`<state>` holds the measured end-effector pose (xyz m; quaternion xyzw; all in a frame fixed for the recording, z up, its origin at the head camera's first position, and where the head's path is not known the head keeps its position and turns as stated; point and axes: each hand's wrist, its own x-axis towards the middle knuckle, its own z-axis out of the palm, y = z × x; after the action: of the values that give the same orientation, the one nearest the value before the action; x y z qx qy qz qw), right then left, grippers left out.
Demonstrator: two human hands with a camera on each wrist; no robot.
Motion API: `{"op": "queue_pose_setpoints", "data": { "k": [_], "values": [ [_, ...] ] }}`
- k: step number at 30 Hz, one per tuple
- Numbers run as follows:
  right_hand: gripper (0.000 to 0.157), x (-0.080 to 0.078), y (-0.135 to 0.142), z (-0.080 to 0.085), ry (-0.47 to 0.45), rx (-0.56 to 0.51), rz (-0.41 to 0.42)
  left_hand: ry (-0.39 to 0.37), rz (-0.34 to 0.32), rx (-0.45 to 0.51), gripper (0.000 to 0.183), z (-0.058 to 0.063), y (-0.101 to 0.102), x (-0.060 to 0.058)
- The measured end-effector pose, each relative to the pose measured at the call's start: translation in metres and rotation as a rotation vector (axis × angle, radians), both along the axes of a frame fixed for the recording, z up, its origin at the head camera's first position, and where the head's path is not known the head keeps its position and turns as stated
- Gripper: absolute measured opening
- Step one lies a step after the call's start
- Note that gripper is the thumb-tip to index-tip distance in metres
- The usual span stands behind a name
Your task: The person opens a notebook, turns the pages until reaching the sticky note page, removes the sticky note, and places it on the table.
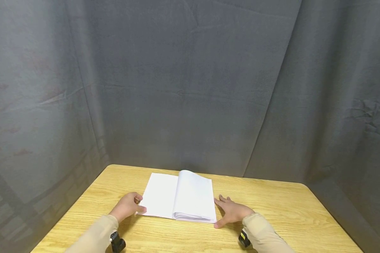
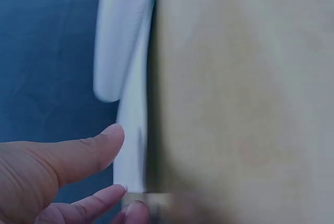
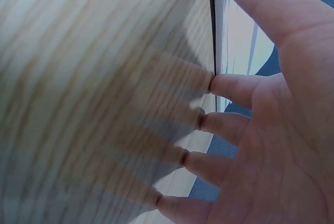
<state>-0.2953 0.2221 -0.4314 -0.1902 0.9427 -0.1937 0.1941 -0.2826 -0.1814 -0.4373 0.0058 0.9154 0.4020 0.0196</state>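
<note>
An open book with blank white pages [image 1: 194, 196] lies on the wooden table [image 1: 164, 237]. Its right-hand stack bulges near the middle, and the left page lies flatter. At the left edge is my left hand [image 1: 128, 206], its thumb over the near corner of the page. The left wrist view shows that thumb [image 2: 107, 140] and the fingers apart from each other beside the page edge. My right hand [image 1: 233, 212] touches the right edge of the book, thumb near the close corner. In the right wrist view its fingers are spread, with fingertips [image 3: 214, 84] on the tabletop.
Grey curtains [image 1: 183, 88] hang behind the table and along its sides. A small black device [image 1: 116, 242] is worn on the left wrist, and another device [image 1: 244, 239] on the right. Bare wood surrounds the book.
</note>
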Motion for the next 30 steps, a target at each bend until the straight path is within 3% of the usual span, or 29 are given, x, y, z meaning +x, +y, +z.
{"op": "queue_pose_setpoints", "data": {
  "k": [6, 13, 17, 24, 30],
  "values": [
    [0.102, 0.002, 0.001, 0.003, -0.001, -0.008, -0.008, 0.076, 0.007, 0.113, 0.048, 0.028, 0.005, -0.011],
    [0.102, 0.002, 0.001, 0.001, 0.013, -0.026, 0.007, 0.159, -0.037, 0.336, 0.044, 0.049, 0.046, -0.018],
    [0.103, 0.001, 0.001, 0.0, 0.014, -0.025, 0.015, 0.148, -0.095, 0.405, 0.041, 0.047, 0.074, -0.018],
    [0.102, 0.0, 0.001, 0.0, 0.014, -0.024, 0.018, 0.098, -0.228, 0.506, 0.04, 0.034, 0.114, -0.019],
    [0.102, -0.001, 0.001, -0.001, 0.026, -0.025, 0.016, 0.049, -0.297, 0.487, 0.038, 0.021, 0.137, -0.019]
  ]
}}
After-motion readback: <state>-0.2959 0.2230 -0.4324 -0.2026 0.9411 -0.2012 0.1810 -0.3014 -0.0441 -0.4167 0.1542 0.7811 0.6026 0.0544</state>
